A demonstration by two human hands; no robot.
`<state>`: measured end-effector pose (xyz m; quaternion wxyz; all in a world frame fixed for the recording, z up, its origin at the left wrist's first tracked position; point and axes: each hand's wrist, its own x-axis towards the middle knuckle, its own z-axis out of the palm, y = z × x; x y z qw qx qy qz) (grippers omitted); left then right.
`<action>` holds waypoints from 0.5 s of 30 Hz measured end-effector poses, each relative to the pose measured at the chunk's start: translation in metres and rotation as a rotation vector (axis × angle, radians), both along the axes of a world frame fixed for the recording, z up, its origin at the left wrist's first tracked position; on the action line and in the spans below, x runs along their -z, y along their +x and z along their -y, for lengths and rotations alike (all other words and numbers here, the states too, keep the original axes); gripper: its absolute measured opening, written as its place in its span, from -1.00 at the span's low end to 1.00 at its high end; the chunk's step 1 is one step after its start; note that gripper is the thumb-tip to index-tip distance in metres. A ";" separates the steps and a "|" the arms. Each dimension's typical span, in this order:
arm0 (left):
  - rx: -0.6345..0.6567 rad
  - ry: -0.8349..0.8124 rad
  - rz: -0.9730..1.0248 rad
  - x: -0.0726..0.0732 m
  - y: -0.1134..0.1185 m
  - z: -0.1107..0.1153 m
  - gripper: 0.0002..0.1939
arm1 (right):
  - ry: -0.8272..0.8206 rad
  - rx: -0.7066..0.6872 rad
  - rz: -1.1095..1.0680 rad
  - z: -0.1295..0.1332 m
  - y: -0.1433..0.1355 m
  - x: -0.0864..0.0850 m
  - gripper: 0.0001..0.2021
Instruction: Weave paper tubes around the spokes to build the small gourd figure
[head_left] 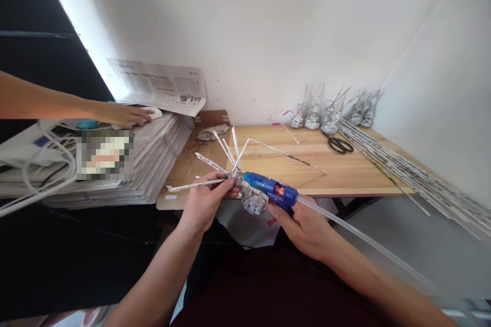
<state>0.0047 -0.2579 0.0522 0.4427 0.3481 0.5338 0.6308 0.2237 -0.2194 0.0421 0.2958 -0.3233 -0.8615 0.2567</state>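
Note:
My left hand (207,196) is closed on the neck of a small woven paper piece (253,201), from which several thin paper strips fan out upward and to the left. One long strip (274,148) bends over and runs right above the wooden table. My right hand (303,225) grips a blue glue gun (268,184) with a long clear glue stick (345,225) coming out of its back. The gun's tip points left at the woven neck, close to my left fingertips; whether it touches cannot be made out.
On the wooden table (330,184) are black scissors (339,144), several woven pieces (312,117) and long paper rods (414,179). At left, another person's hand (125,115) rests on a white mouse (155,113) above stacked newspapers (153,163), near white cables (49,189).

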 end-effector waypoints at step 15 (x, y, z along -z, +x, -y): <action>0.009 0.001 -0.010 0.005 -0.002 -0.004 -0.69 | -0.021 -0.004 -0.041 -0.005 0.001 0.002 -0.77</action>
